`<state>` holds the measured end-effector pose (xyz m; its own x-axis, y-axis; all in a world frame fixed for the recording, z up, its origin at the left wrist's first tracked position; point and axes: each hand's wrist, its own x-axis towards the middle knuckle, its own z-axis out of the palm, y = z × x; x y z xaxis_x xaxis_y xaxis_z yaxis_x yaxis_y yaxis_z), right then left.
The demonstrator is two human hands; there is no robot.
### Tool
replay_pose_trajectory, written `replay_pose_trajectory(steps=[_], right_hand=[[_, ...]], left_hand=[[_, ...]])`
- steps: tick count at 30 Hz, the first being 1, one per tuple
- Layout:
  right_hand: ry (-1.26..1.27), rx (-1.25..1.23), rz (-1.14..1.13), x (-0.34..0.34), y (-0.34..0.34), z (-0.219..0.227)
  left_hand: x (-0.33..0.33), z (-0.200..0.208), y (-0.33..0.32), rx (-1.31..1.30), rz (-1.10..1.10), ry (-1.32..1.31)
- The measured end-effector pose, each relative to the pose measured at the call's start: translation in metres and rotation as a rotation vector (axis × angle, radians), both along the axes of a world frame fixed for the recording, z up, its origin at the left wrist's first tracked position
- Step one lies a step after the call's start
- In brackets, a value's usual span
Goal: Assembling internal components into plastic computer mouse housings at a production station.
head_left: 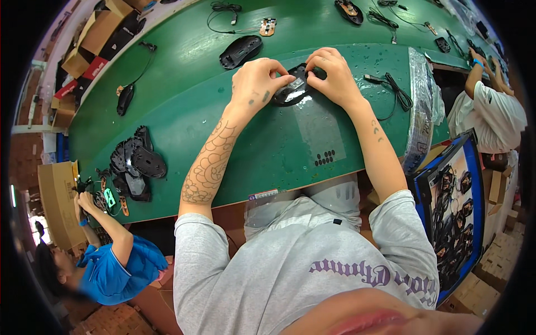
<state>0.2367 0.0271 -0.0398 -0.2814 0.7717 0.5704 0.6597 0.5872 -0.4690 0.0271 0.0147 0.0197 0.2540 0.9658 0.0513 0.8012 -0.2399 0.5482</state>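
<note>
A black computer mouse shell (291, 96) lies tilted on the green table, underside or inner face up; I cannot tell which. My left hand (252, 82) is closed at its left edge, thumb and fingertips pinched together on it. From the other side my right hand (335, 79) grips its far end, fingers curled; whatever small piece may sit between the fingertips is hidden. Just nearer to me, a clear sheet (321, 131) bears several small black oval pads (324, 158). Beyond my left hand rests another black mouse shell (240, 51).
Black mouse shells (137, 162) are piled at the left. A coiled cable (393, 92) lies right, beside a plastic-wrapped strip (417, 111). A blue-edged crate (449, 212) of mouse parts stands lower right. Co-workers sit at the left, in a blue shirt (125, 271), and far right.
</note>
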Motion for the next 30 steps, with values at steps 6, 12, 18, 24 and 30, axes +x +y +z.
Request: replay_pose_trajectory(steps=[6,12,18,24,30], right_hand=[[-0.011,0.006,0.009,0.002,-0.004,-0.002],[0.045,0.069,-0.001,0.001,0.003,0.001],[0.173,0.079,-0.089,0.003,0.003,0.006],[0.147,0.135,-0.195,0.013,0.007,0.004],[0.14,0.131,-0.197,0.013,0.006,0.006]], left_hand=[[0.001,-0.03,0.006,0.162,0.013,-0.093],[-0.006,-0.029,0.016,0.15,0.029,-0.12],[-0.057,-0.008,0.034,0.24,0.274,-0.182],[-0.151,-0.03,0.067,0.318,0.65,0.009],[-0.183,-0.058,0.075,0.269,0.732,0.033]])
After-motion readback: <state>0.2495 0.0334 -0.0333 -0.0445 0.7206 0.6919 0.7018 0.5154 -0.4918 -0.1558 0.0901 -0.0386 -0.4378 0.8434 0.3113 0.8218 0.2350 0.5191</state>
